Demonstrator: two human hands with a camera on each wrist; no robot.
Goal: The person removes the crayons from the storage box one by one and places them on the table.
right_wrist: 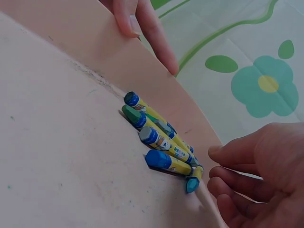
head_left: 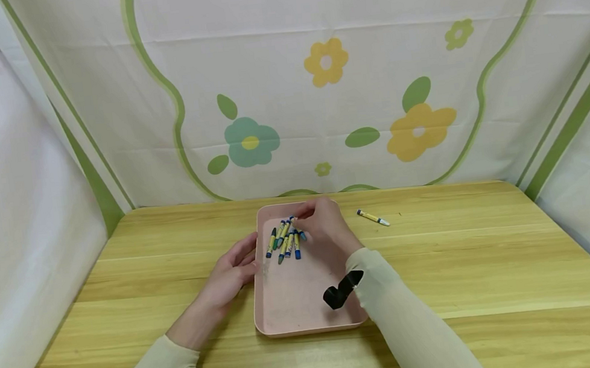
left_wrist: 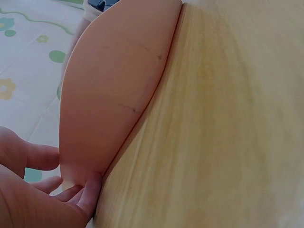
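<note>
A pink tray lies on the wooden table with a small pile of crayons near its far left corner. They wear yellow wrappers with blue bands, and their tips are green, blue and grey. My left hand holds the tray's left side, thumb at the rim and fingers against the outer wall. Over the far end of the tray is my right hand, its loosely bent fingers close to the crayons. In the right wrist view, nothing shows between that hand's thumb and fingers.
One white-tipped crayon lies on the table to the right of the tray. Behind the table's far edge hangs a white cloth with printed flowers, and more cloth hangs at both sides.
</note>
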